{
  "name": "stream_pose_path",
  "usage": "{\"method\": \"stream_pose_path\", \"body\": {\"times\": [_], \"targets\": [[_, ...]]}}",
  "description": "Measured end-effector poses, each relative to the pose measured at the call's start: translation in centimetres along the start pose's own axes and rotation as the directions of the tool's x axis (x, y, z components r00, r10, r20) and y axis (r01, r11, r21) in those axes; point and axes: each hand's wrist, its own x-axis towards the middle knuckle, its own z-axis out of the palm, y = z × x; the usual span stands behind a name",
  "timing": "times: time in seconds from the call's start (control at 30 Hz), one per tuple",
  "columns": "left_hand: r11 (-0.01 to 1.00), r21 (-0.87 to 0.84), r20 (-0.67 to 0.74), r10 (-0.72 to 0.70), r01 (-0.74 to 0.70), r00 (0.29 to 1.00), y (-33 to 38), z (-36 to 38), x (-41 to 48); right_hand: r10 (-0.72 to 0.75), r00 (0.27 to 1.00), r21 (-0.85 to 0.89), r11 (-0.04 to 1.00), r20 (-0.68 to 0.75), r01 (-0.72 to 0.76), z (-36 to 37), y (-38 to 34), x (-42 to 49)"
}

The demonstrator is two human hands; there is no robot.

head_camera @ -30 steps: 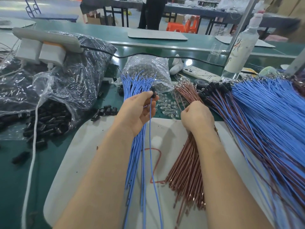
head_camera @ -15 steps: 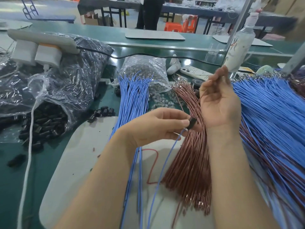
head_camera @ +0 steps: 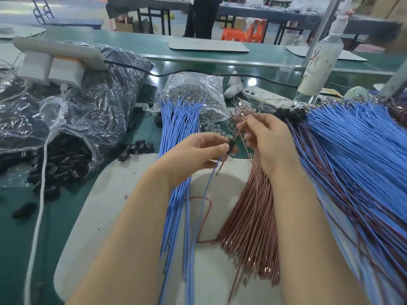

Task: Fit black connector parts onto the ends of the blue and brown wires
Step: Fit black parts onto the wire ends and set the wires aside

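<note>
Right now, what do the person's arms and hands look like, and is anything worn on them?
Both are bare. The left hand and the right hand have no gloves and no rings that I can see. The left arm and the right arm show no sleeves, watch or bands as far as the picture reaches.

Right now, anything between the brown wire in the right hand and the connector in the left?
Nothing visible: the left hand pinches the black connector, the right hand the brown wire right beside it, open gap between.
</note>
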Motion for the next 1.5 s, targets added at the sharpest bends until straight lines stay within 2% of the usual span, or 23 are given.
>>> {"method": "stream_pose_path", "body": {"times": [0.07, 0.13, 0.2, 0.3, 0.37, 0.47, 0.53, 0.67, 0.97, 1.1, 1.2, 1.27, 1.33, 1.4, 1.47, 1.5], "targets": [[0.999, 0.044, 0.023, -0.032, 0.031, 0.999, -0.2, -0.1, 0.0, 0.024, 0.993, 0.185, 0.983, -0.115, -0.002, 0.0, -0.3, 0.1], [0.996, 0.076, -0.005, -0.043, 0.043, 0.999, -0.2, -0.2, 0.0, 0.043, 0.990, 0.249, 0.968, -0.135, -0.008, 0.2, -0.5, 0.0], [0.993, 0.110, -0.046, -0.027, 0.032, 0.999, -0.2, -0.2, 0.1, 0.043, 0.998, 0.165, 0.986, -0.045, -0.035, 0.5, -0.3, -0.3], [0.988, 0.154, -0.097, 0.011, 0.004, 0.995, -0.2, -0.2, 0.1, 0.014, 0.997, -0.089, 0.996, 0.077, -0.007, 0.8, 0.2, -0.6], [0.976, 0.216, -0.171, 0.044, -0.006, 0.984, -0.4, -0.2, 0.2, -0.056, 0.998, -0.111, 0.992, 0.012, 0.057, 0.8, 0.1, -0.5], [0.949, 0.314, -0.292, 0.098, -0.001, 0.952, -0.7, -0.4, 0.6, -0.169, 0.973, -0.006, 0.985, -0.159, 0.170, 0.6, -0.5, -0.5], [0.927, 0.375, -0.322, 0.140, -0.010, 0.936, -0.9, -0.3, 0.7, -0.222, 0.955, 0.005, 0.974, -0.196, 0.227, 0.8, -0.6, -0.5], [0.874, 0.485, -0.326, 0.206, -0.024, 0.922, -1.0, -0.2, 0.9, -0.291, 0.939, -0.084, 0.956, -0.184, 0.280, 1.3, -0.5, -0.8], [0.844, 0.534, -0.305, 0.249, -0.051, 0.919, -1.0, -0.1, 0.9, -0.326, 0.932, -0.167, 0.939, -0.155, 0.301, 1.2, 0.0, -0.6], [0.823, 0.561, -0.300, 0.301, -0.088, 0.905, -0.9, 0.3, 0.9, -0.300, 0.953, -0.297, 0.916, -0.054, 0.271, 1.4, 0.3, -0.7], [0.790, 0.597, -0.303, 0.380, -0.137, 0.874, -0.7, 0.6, 0.8, -0.219, 0.973, -0.401, 0.887, 0.073, 0.230, 1.8, 0.4, -0.8], [0.784, 0.597, -0.310, 0.419, -0.168, 0.853, -0.6, 0.8, 0.9, -0.144, 0.986, -0.309, 0.937, 0.084, 0.164, 2.1, 0.3, -1.0], [0.791, 0.583, -0.318, 0.431, -0.184, 0.845, -0.4, 0.8, 0.8, -0.089, 0.995, -0.050, 0.995, 0.032, 0.091, 2.2, 0.0, -1.1], [0.776, 0.601, -0.305, 0.444, -0.191, 0.842, -0.3, 1.0, 0.8, -0.071, 0.996, 0.150, 0.985, -0.062, 0.080, 1.9, -0.5, -1.0], [0.754, 0.630, -0.296, 0.454, -0.185, 0.840, -0.2, 1.1, 0.7, -0.083, 0.991, 0.148, 0.984, -0.109, 0.099, 1.8, -0.5, -1.0], [0.752, 0.628, -0.302, 0.474, -0.202, 0.827, -0.2, 1.1, 0.7, -0.097, 0.992, 0.094, 0.990, -0.083, 0.104, 2.0, -0.6, -1.1]]}}
